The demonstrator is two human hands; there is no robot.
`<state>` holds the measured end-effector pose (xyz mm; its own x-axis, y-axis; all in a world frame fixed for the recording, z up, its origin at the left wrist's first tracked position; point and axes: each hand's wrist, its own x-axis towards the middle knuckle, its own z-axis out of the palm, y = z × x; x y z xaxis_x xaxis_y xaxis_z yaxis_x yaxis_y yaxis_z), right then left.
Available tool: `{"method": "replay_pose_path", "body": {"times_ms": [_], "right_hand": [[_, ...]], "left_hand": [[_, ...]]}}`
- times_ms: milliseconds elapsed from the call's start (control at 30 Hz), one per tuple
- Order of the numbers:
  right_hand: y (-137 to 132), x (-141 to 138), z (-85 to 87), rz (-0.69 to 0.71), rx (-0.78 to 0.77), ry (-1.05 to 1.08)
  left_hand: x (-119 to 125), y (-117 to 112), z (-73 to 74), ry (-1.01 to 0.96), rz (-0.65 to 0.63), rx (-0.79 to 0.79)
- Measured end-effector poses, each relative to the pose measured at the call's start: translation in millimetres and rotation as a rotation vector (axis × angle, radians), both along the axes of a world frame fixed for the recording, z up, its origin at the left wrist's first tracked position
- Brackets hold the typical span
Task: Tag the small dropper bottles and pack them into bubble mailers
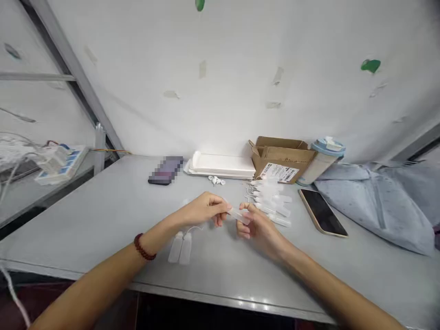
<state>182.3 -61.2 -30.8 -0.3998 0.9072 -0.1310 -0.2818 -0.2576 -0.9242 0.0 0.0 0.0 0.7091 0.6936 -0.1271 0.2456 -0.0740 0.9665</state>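
Head view: left hand [205, 209], right hand [257, 225] pinch translucent tube [238, 215] (ends partly hidden).

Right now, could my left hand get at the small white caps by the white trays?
Probably yes: the small white caps lie just beyond your left hand, with nothing visibly between. Its grip is on a translucent tube, though, so it may need freeing first.

1 head-worn camera looks forward and down from the near side of the table [103, 213], facing the wall [230, 50] behind it, close enough that the left hand [206, 208] and right hand [259, 224] fall mid-view above the table.
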Motion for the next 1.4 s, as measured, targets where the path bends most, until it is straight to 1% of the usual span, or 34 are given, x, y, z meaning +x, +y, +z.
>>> {"method": "replay_pose_path", "body": {"times_ms": [200,267,333,433,567,667,767,833,1000,1133,1200,1300,1400], "right_hand": [[0.0,2.9,2.2,-0.078,0.261,-0.384],[-0.4,2.8,1.9,-0.088,0.309,-0.448],[-0.6,2.0,1.8,-0.086,0.319,-0.457],[-0.2,0.6,2.2,-0.067,0.268,-0.447],[2.0,0.9,2.6,-0.046,0.125,-0.35],[3.9,2.3,2.1,-0.049,0.022,-0.257],[4.7,2.9,2.2,-0.046,0.01,-0.209],[4.4,2.4,2.9,-0.063,0.074,-0.257],[3.2,0.8,3.6,-0.159,0.33,-0.541],[4.4,2.4,0.5,-0.222,0.483,-0.795],[4.6,3.3,-0.7,-0.235,0.546,-0.863],[3.9,3.6,-0.7,-0.217,0.549,-0.874],[3.1,3.3,0.5,-0.183,0.483,-0.823]], "left_hand": [[1.3,-2.0,-2.3,0.011,0.049,0.002],[0.7,-1.9,-2.9,0.018,0.044,0.026],[-0.2,-2.3,-2.1,0.032,0.025,0.064],[-1.4,-3.8,0.1,0.043,-0.005,0.122],[-0.6,-5.5,-1.2,0.059,-0.018,0.142],[0.4,-5.9,-5.5,0.063,-0.008,0.16],[0.1,-5.9,-7.6,0.058,0.039,0.176],[-0.6,-5.5,-6.8,0.062,0.063,0.181],[-2.2,-3.0,-3.9,0.06,0.107,0.164],[-1.8,-1.8,-4.5,0.014,0.09,0.131],[-1.4,-2.0,-4.4,0.009,0.09,0.125],[-1.5,-2.5,-3.2,0.017,0.089,0.129],[-2.3,-2.1,-2.7,0.008,0.07,0.138]]}}
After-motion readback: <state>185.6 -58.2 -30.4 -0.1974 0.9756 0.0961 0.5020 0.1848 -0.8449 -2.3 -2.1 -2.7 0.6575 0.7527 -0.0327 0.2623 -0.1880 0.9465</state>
